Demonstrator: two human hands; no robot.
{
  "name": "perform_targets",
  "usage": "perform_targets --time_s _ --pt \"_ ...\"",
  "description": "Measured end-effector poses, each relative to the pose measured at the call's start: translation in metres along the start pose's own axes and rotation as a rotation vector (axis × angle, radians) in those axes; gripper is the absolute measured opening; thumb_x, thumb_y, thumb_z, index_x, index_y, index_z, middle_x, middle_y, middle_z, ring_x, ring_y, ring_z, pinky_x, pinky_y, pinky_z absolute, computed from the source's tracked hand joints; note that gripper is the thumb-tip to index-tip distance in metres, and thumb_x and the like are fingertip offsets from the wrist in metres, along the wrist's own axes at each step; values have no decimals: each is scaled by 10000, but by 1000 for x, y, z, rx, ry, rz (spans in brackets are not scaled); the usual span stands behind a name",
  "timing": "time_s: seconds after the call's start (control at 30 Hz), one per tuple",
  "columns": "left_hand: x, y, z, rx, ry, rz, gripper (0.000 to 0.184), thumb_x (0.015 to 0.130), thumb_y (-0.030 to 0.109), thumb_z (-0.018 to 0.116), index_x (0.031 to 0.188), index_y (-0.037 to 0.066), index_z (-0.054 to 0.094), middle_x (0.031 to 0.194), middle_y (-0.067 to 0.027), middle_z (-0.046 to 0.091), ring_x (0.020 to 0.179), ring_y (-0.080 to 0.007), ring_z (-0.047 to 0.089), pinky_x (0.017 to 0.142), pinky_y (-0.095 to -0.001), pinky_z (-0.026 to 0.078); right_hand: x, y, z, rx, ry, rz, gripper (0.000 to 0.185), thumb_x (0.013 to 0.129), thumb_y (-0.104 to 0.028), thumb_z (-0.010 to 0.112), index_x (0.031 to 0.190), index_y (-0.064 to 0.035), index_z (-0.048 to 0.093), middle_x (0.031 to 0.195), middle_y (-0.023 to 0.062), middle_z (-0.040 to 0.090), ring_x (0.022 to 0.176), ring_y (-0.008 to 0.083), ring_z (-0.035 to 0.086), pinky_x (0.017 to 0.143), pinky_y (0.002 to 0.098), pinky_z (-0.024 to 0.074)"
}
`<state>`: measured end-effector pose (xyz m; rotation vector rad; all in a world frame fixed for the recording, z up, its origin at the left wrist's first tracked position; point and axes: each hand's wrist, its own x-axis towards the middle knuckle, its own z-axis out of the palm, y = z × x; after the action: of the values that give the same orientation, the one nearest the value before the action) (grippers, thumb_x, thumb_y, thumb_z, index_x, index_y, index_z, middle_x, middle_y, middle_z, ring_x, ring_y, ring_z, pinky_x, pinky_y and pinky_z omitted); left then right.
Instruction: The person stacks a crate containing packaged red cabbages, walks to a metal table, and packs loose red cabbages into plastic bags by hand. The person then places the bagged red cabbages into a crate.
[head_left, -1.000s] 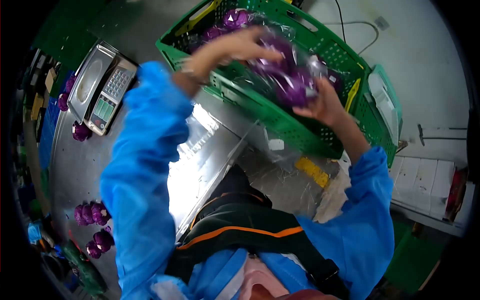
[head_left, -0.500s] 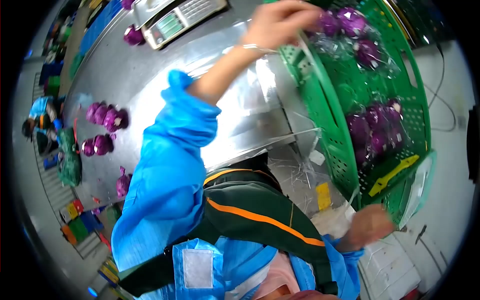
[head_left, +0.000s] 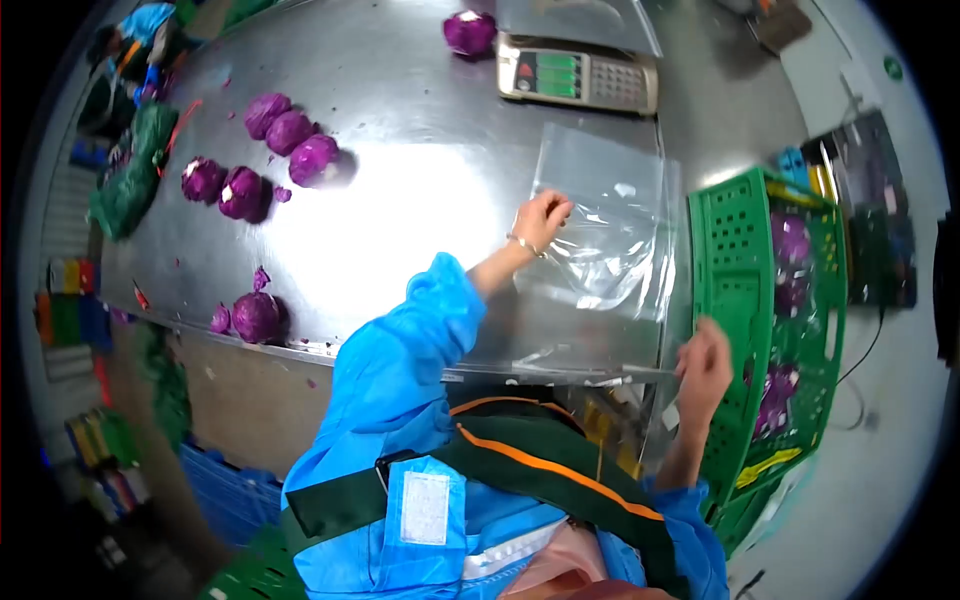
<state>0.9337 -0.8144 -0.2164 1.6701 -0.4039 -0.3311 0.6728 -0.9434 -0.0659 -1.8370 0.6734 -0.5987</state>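
Observation:
Clear plastic bags (head_left: 610, 240) lie at the right part of the steel table (head_left: 400, 110). My left hand (head_left: 541, 220) is closed at the left edge of the bags, its fingers pinched on the film. Over the gap between the table edge and the green crate, my right hand (head_left: 704, 368) has its fingers curled together; whether anything is in them is too small to tell. Purple cabbages lie in groups on the left of the table, one (head_left: 314, 161) near the middle group's end and another (head_left: 256, 317) by the front edge.
A scale (head_left: 578, 76) stands at the table's back, with a cabbage (head_left: 469, 33) beside it. The green crate (head_left: 730, 250) on the right holds bagged cabbages (head_left: 775, 390). A green net sack (head_left: 135, 175) lies at the far left, near another person (head_left: 145, 25).
The view has swung left from the crate to the table. Both hands have left the crate and its bagged cabbages. My left hand has come down onto the clear bags.

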Motion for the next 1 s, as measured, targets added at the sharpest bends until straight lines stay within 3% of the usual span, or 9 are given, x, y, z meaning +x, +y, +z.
perform_targets --time_s 0.13,0.2,0.27,0.47,0.57,0.73,0.8,0.87,1.0 --pt "-47 47 -29 653 -263 870 70 763 70 535 817 43 572 913 -138 594 775 -288 584 649 -371 478 101 -93 95 210 -54 -317 319 863 -38 496 1180 1 492 768 49 556 625 67 486 566 208 422" --pt "-67 2 -52 668 -298 732 124 725 69 517 843 53 546 958 -152 555 821 -306 560 679 -386 472 162 -107 176 -40 -418 -627 505 806 -131 631 1264 -44 436 1078 116 552 908 152 554 796 290 466" --pt "-101 -3 -66 750 -335 495 216 737 78 520 949 46 547 937 -159 553 863 -308 552 726 -386 464 236 -72 265 -331 -534 -878 859 688 -323 742 1380 -109 281 1360 220 288 1248 353 323 1009 435 307" --pt "-136 -42 -97 860 -359 -13 438 763 69 532 1195 44 461 1065 -163 524 839 -319 555 668 -420 476 391 -76 480 -968 -355 -905 877 687 -509 658 1391 -154 274 1429 234 182 1313 425 157 1049 508 181" --pt "-193 -56 -87 621 -200 93 505 725 33 535 1225 51 469 1094 -154 529 824 -305 555 695 -399 470 385 -3 477 -1151 -248 -840 795 726 -586 557 1351 -135 363 1386 238 278 1273 397 246 1051 512 154" --pt "-186 -73 -119 354 -173 114 485 694 -3 542 1176 44 520 1101 -145 529 834 -296 552 730 -381 459 353 -59 461 -1120 -747 -754 829 692 -620 587 1316 -107 400 1270 235 426 1197 376 365 1060 480 175" --pt "-195 -60 -124 327 -182 99 470 693 -11 543 1160 41 531 1096 -142 530 839 -296 550 737 -377 456 343 -50 449 -766 -372 -981 874 659 -602 643 1330 -111 375 1288 234 405 1204 396 357 1055 484 201" --pt "-195 -47 -125 316 -156 103 465 697 -15 543 1158 41 531 1092 -141 531 842 -297 547 741 -376 454 335 -8 447 -906 -837 -431 1119 471 -542 794 1366 -110 278 1320 271 341 1217 451 326 1017 478 296" --pt "-202 -44 -122 443 -157 86 469 696 -37 532 1160 35 518 1099 -147 513 864 -313 532 769 -374 443 320 20 403 -571 -764 -252 1092 451 -384 839 1350 -112 281 1241 280 396 1158 389 421 968 393 379"
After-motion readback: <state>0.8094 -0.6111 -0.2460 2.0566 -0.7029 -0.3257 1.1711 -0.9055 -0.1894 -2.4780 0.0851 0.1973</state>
